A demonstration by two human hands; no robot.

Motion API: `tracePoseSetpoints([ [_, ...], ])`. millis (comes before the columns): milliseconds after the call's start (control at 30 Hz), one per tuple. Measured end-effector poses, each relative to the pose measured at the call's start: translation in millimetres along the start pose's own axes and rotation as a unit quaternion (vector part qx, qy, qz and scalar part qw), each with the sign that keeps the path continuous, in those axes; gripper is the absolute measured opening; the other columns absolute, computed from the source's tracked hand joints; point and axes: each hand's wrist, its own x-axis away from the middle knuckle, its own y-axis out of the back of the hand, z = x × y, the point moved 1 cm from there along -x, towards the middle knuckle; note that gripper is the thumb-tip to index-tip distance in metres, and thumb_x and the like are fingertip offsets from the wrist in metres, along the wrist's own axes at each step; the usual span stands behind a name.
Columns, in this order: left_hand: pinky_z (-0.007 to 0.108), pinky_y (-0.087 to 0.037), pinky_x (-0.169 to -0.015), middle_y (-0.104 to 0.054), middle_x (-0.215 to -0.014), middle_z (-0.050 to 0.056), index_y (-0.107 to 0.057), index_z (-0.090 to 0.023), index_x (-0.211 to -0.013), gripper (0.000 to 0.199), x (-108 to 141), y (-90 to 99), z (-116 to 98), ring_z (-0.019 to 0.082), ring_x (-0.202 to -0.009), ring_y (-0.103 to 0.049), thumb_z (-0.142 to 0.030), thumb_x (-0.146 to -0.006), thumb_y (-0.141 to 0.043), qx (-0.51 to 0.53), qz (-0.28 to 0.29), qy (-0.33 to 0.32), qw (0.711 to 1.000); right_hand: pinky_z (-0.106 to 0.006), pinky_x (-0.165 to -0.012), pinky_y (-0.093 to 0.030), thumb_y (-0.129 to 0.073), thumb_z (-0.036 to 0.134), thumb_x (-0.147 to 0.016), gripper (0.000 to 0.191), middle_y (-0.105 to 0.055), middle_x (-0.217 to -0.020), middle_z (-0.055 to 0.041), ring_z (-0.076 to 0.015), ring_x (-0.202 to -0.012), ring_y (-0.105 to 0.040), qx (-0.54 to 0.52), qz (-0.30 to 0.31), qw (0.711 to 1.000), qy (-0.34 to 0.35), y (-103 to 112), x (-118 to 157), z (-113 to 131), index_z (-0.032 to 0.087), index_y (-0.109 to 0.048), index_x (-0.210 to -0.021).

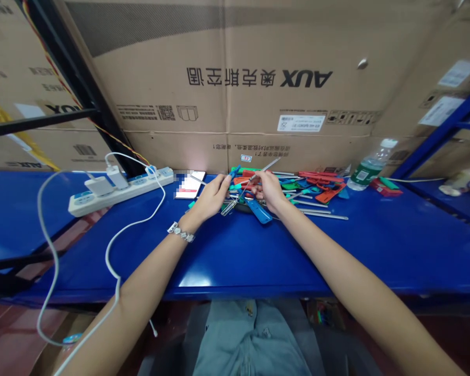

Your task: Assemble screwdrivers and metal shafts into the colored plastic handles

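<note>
At the heap on the blue table, my left hand (212, 198) is closed, with a blue plastic piece (235, 171) sticking up at its fingertips. My right hand (271, 189) pinches a thin metal strip (271, 164) that slants up to the right. Its lower fingers are curled and partly hidden. Between and below the hands lie a flat blue plastic handle (259, 210) and some thin metal pieces (229, 207). Red plastic pieces (320, 176), green-tipped bits and long metal rods (324, 214) spread to the right of my right hand.
A lit phone (190, 185) lies left of the heap. Farther left is a white power strip (121, 191) with chargers; its white cable (108, 250) crosses over my left forearm. A water bottle (370, 166) stands at right by a red box (386, 187). Large cardboard (254, 42) rises behind.
</note>
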Motion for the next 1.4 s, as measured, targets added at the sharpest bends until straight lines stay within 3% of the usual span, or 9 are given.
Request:
tracePoseSetpoints([
  [233, 0.035, -0.050, -0.075, -0.065, -0.086, 0.006, -0.054, -0.021, -0.095, 0.038, 1, 4.0, 2, 0.021, -0.082, -0.062, -0.052, -0.104, -0.034, 0.000, -0.031, 0.005, 1.000, -0.017, -0.040, -0.046, -0.047, 0.021, -0.099, 0.008, -0.069, -0.071, -0.0005, -0.0120, -0.050, -0.067, 0.008, 0.013, 1.000, -0.001, -2, 7, -2, 0.021, -0.050, -0.092],
  [467, 0.039, -0.049, -0.088, -0.067, -0.108, 0.013, -0.056, -0.019, -0.110, 0.038, 1, 12.9, 9, 0.023, -0.097, -0.063, -0.049, -0.105, -0.034, -0.012, -0.083, 0.014, 0.996, -0.021, -0.045, -0.053, -0.047, 0.020, -0.102, 0.013, -0.073, -0.076, -0.0044, -0.0136, -0.055, -0.069, 0.045, 0.039, 0.998, -0.025, -6, 8, -7, 0.020, -0.050, -0.089],
  [767, 0.041, -0.048, -0.093, -0.069, -0.108, 0.011, -0.060, -0.018, -0.111, 0.042, 9, 7.2, 7, 0.025, -0.103, -0.064, -0.053, -0.104, -0.038, -0.049, -0.018, -0.048, 0.998, -0.019, -0.041, -0.034, -0.068, 0.017, -0.086, 0.026, -0.064, -0.059, -0.0023, -0.0075, -0.044, -0.047, 0.289, 0.049, 0.956, 0.029, -10, -17, -3, 0.014, -0.066, -0.060],
  [900, 0.041, -0.048, -0.091, -0.069, -0.106, 0.012, -0.061, -0.017, -0.110, 0.042, 11, 4.3, 6, 0.025, -0.100, -0.065, -0.052, -0.104, -0.039, -0.049, -0.005, -0.047, 0.998, -0.021, -0.041, -0.030, -0.064, 0.011, -0.085, 0.021, -0.065, -0.057, -0.0027, -0.0081, -0.042, -0.043, 0.292, 0.094, 0.952, -0.004, -5, -16, 3, 0.014, -0.071, -0.065],
  [1000, 0.041, -0.049, -0.089, -0.069, -0.106, 0.012, -0.061, -0.017, -0.111, 0.042, 12, 2.1, 7, 0.025, -0.098, -0.065, -0.053, -0.102, -0.042, -0.050, 0.005, -0.045, 0.998, -0.021, -0.047, -0.038, -0.058, 0.003, -0.082, 0.022, -0.069, -0.064, -0.0028, -0.0100, -0.048, -0.051, 0.280, 0.120, 0.952, 0.012, 4, -8, 4, 0.016, -0.073, -0.073],
  [1067, 0.041, -0.049, -0.088, -0.069, -0.105, 0.012, -0.061, -0.016, -0.110, 0.042, 12, 1.3, 7, 0.025, -0.097, -0.065, -0.053, -0.102, -0.043, -0.055, 0.005, -0.045, 0.997, -0.023, -0.057, -0.044, -0.061, 0.005, -0.081, 0.018, -0.070, -0.069, -0.0032, -0.0129, -0.059, -0.058, 0.332, 0.112, 0.935, 0.062, 12, -1, 3, 0.017, -0.072, -0.074],
  [1167, 0.040, -0.049, -0.087, -0.069, -0.103, 0.011, -0.061, -0.016, -0.110, 0.043, 12, 0.4, 8, 0.025, -0.095, -0.065, -0.054, -0.102, -0.043, -0.058, 0.004, -0.044, 0.997, -0.027, -0.065, -0.045, -0.076, 0.025, -0.077, 0.011, -0.070, -0.076, -0.0044, -0.0186, -0.072, -0.063, 0.493, 0.077, 0.858, 0.122, 24, 13, 2, 0.020, -0.067, -0.072],
  [1267, 0.039, -0.049, -0.087, -0.069, -0.103, 0.011, -0.061, -0.016, -0.111, 0.043, 12, -1.0, 7, 0.024, -0.095, -0.065, -0.054, -0.101, -0.044, -0.061, 0.009, -0.041, 0.997, -0.031, -0.067, -0.043, -0.082, 0.044, -0.071, 0.029, -0.070, -0.080, -0.0058, -0.0230, -0.076, -0.064, 0.594, 0.062, 0.794, 0.111, 31, 27, 4, 0.022, -0.064, -0.076],
  [1400, 0.038, -0.050, -0.087, -0.070, -0.106, 0.012, -0.061, -0.016, -0.111, 0.041, 13, -3.1, 4, 0.024, -0.097, -0.065, -0.052, -0.100, -0.046, -0.058, 0.017, -0.043, 0.997, -0.032, -0.063, -0.038, -0.078, 0.053, -0.073, 0.037, -0.067, -0.072, -0.0058, -0.0233, -0.072, -0.061, 0.634, 0.083, 0.764, 0.082, 33, 33, 9, 0.022, -0.059, -0.068],
])
